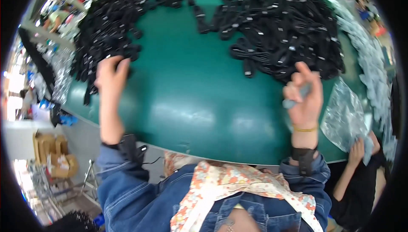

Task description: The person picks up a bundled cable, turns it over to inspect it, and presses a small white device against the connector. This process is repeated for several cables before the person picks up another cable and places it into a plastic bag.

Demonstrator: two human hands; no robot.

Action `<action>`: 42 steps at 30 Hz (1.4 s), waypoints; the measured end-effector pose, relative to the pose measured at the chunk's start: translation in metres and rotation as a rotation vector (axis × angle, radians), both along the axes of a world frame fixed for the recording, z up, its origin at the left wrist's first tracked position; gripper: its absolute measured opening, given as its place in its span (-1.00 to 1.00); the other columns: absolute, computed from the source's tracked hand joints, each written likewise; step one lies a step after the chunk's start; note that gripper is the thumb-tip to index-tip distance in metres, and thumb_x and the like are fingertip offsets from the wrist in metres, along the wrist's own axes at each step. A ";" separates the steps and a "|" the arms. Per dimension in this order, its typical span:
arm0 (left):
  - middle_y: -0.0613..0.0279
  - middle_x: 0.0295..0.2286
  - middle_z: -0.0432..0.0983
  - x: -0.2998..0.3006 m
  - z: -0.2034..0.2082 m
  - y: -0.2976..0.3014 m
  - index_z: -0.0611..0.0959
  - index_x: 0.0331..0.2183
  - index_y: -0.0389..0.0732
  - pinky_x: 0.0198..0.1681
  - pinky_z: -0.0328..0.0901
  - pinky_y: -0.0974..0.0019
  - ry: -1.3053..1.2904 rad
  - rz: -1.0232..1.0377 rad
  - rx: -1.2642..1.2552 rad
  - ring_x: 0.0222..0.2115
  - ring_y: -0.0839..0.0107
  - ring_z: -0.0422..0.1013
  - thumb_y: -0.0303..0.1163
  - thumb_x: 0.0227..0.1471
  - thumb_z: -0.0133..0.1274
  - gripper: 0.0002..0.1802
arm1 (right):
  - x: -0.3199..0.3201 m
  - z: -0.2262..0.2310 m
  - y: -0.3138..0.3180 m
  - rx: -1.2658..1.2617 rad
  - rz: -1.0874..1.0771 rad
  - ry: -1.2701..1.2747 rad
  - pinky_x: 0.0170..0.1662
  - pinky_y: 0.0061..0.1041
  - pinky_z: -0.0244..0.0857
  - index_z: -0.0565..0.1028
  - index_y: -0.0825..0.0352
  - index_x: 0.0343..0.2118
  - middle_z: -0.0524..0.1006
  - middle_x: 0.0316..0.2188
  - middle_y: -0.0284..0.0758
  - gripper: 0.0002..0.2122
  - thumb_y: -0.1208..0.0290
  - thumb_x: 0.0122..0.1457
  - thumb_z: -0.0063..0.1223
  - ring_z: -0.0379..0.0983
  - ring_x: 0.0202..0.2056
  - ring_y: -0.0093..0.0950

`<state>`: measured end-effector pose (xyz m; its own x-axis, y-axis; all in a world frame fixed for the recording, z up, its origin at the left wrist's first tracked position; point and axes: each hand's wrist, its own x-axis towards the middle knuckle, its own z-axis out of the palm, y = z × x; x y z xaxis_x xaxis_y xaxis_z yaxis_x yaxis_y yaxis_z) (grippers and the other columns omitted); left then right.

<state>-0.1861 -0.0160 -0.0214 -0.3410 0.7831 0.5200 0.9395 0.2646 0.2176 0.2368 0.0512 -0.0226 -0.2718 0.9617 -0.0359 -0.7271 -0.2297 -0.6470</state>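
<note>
Black looped cord-like bundles (289,36): probably light, floppy, pinch mid-length; my left hand (111,76) gapes, right hand (307,99) holds small grey-blue piece (289,104)

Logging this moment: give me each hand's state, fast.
Left hand: open, no held object visible.
Right hand: closed around a small grey-blue object, too blurred to identify.

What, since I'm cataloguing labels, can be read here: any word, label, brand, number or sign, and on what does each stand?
None can be read.
Black bundles: their small white patches are too small to read.
Clear plastic bag: no legible print.
Cardboard boxes: too small and blurred to make out any lettering.
</note>
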 end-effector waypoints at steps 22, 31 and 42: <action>0.20 -0.54 0.32 0.160 0.031 0.014 0.45 -0.36 -0.30 -0.51 0.18 0.47 -0.430 -0.821 -0.023 -0.55 0.42 0.27 -0.53 -0.35 0.10 -0.66 | -0.032 -0.049 -0.010 0.619 0.166 -1.061 -0.66 -0.68 -0.08 0.24 0.38 -0.72 0.20 -0.79 -0.43 -0.79 0.53 0.01 -0.16 0.01 -0.72 -0.69; 0.20 -0.55 0.31 0.175 0.022 0.017 0.46 -0.39 -0.33 -0.48 0.13 0.48 -0.612 -0.953 -0.089 -0.53 0.42 0.25 -0.56 -0.40 0.07 -0.66 | -0.025 0.002 -0.017 0.371 0.037 -0.654 -0.62 -0.75 -0.01 0.28 0.43 -0.37 0.33 -0.61 -0.37 -0.85 0.48 -0.01 -0.15 0.13 -0.68 -0.73; 0.14 -0.46 0.35 0.211 0.009 0.011 0.42 -0.31 -0.37 -0.45 0.26 0.51 -1.288 -1.033 0.092 -0.48 0.45 0.33 -0.62 -0.49 0.19 -0.48 | -0.009 0.007 -0.016 0.731 0.112 -0.484 -0.33 -0.66 0.20 0.25 0.48 -0.22 0.32 -0.33 -0.13 -0.53 0.65 -0.30 0.10 0.32 -0.37 -0.53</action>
<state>0.0248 -0.0046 -0.0123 0.0544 0.9231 0.3806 -0.0997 -0.3742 0.9220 0.2280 0.0349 -0.0156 -0.4804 0.7578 0.4415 -0.3330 0.3081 -0.8912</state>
